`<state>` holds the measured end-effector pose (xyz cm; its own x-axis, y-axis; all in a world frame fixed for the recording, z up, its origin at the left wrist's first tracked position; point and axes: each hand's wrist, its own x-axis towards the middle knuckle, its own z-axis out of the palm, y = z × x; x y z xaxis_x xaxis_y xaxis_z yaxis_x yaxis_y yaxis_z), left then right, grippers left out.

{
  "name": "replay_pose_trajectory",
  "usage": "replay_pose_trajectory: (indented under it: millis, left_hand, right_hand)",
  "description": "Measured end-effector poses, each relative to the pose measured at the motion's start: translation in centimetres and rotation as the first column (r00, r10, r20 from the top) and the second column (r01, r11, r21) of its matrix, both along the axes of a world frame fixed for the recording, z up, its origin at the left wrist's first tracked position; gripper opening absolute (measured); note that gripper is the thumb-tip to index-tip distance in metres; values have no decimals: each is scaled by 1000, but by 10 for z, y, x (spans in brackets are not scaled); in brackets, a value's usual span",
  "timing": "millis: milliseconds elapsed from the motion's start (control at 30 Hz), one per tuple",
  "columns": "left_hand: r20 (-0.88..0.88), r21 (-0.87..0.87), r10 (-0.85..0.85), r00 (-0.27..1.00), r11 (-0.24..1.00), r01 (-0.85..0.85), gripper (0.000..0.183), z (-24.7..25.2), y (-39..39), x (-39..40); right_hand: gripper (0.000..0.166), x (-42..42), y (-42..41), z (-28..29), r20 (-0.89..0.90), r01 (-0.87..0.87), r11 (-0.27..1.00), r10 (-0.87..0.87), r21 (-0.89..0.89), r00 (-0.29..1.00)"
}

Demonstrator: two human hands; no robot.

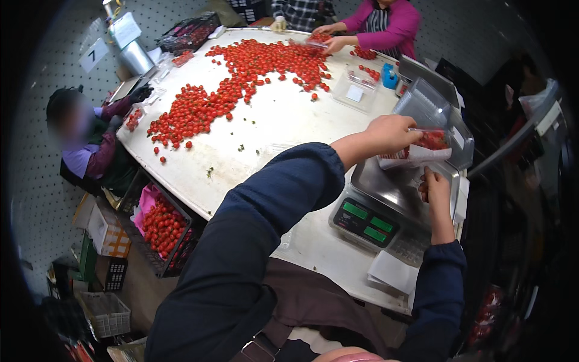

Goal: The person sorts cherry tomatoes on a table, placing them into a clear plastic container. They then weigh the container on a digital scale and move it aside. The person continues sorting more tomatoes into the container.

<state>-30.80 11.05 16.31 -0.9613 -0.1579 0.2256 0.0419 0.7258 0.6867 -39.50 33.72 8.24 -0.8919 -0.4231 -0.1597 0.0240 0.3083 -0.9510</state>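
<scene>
My left hand (390, 132) reaches over the far side of a digital scale and grips the edge of a clear plastic punnet (433, 139). Red cherry tomatoes show through it, and a white sheet or label covers its near side. The punnet hangs tilted above the scale's steel pan (384, 185). Just below it, over the pan's right side, is my right hand (436, 190) with its fingers curled; whether anything thin lies between them is hidden. The scale's display panel (364, 224) is lit green. Nested clear plastic containers (423, 106) stand beyond my left hand.
Loose cherry tomatoes (267, 59) spread over the white table (289, 117). A blue tape dispenser (389, 76) stands at the far right. White papers (392, 271) lie by the scale. Co-workers (393, 22) are across the table and at left (97, 145), near a tomato crate (165, 226).
</scene>
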Motion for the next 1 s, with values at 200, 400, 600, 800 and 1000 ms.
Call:
replay_pose_trajectory:
  millis: [200,400,600,800,1000]
  left_hand:
    - [-211,-107,17,977,993,-40,44,-23,51,36]
    - [-437,-260,-37,899,962,-87,53,-52,103,68]
    - [-470,-11,-166,867,983,183,44,-63,102,84]
    - [-420,95,-174,891,967,234,34,-49,95,133]
    - [-387,181,-180,905,947,266,29,-52,96,157]
  right_hand:
    - [62,45,4,41,273,84,877,56,-473,960]
    - [49,38,10,25,299,120,888,20,-444,954]
    - [34,16,16,-12,405,198,782,75,-591,911]
    - [32,16,30,-20,401,232,734,60,-638,914]
    - [43,39,84,13,472,265,689,126,-675,873]
